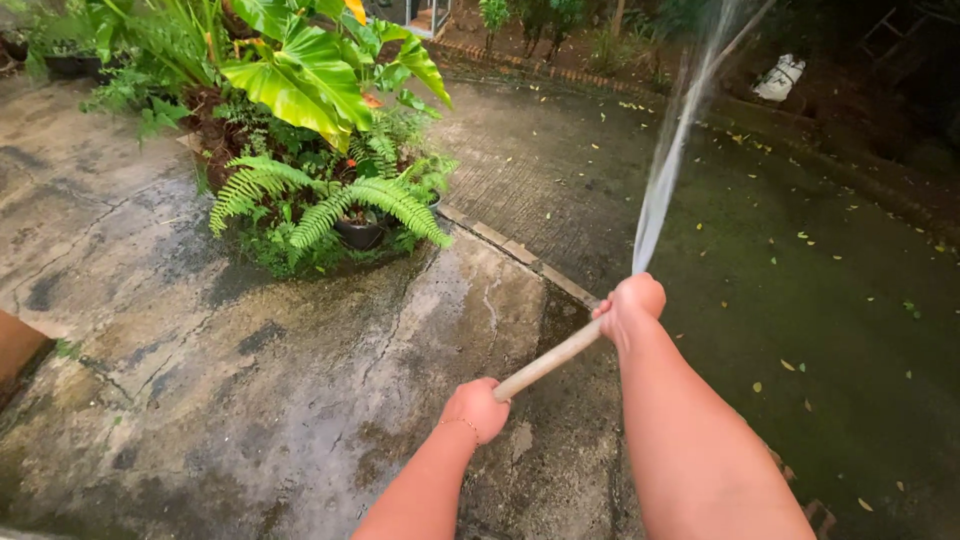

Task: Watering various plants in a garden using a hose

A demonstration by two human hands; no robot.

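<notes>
The pale hose runs slanted between the two hands over the wet concrete paving, and from its far end a jet of water shoots up and away toward the mossy green ground. To spray well, I think the far end must stay firmly pinched and steady, so the jet keeps narrow. The right hand is stretched forward with fingers closed tight around the hose tip, while the left hand is closed around it lower, nearer the body; potted ferns stand well apart on the left.
</notes>
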